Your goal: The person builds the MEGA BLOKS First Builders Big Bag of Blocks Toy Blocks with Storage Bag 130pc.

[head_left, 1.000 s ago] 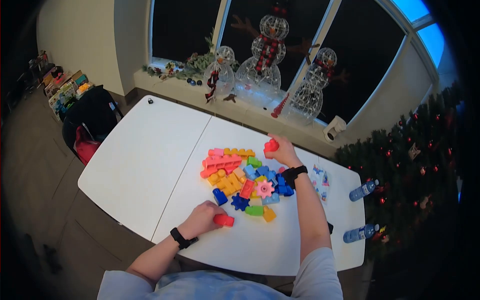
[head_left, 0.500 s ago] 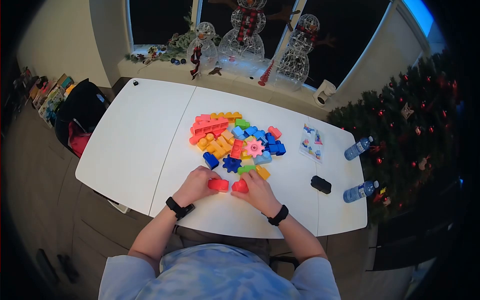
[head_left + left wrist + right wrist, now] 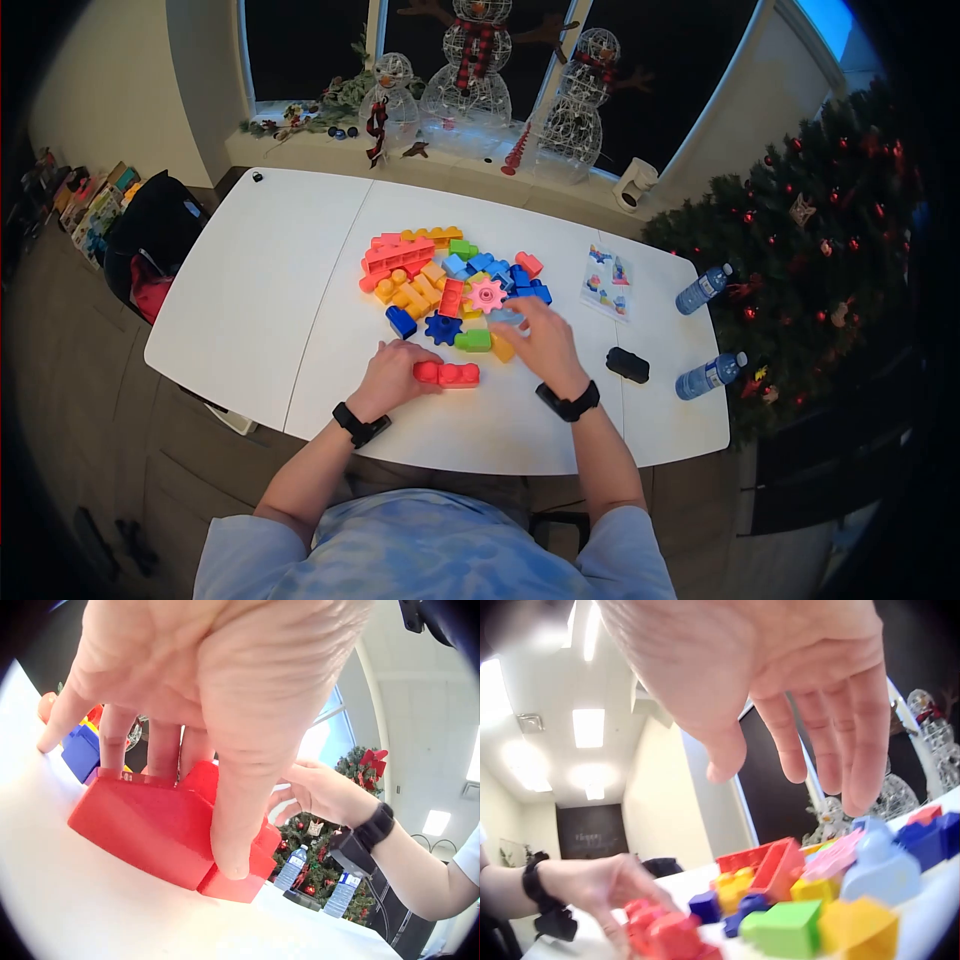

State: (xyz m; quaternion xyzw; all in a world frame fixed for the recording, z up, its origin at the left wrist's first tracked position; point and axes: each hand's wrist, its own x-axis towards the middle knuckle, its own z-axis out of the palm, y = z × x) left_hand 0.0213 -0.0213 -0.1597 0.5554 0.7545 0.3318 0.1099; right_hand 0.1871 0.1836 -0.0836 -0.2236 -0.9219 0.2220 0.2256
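Near the front of the table, my left hand (image 3: 392,380) grips two red building blocks (image 3: 455,375) that sit end to end. In the left wrist view its thumb presses the near side of the red blocks (image 3: 150,832), with the fingers behind them. My right hand (image 3: 550,350) hovers over the right front of the block pile, its fingers relaxed and nothing in its grasp. Below it in the right wrist view are a light blue block (image 3: 881,874), an orange-yellow block (image 3: 862,930) and a green block (image 3: 787,930). Pink gear (image 3: 487,295) and dark blue gear (image 3: 443,330) lie close by.
Pink, orange and blue blocks fill the rest of the pile, including a long pink block (image 3: 398,257). To the right are a picture sheet (image 3: 606,283), a black case (image 3: 628,365) and two water bottles (image 3: 704,289). A decorated tree (image 3: 800,250) stands beyond the table's right edge.
My right hand brought a red block from behind the pile to the left hand's red block, let go, and rose toward the pile. The left hand kept its grip near the front.
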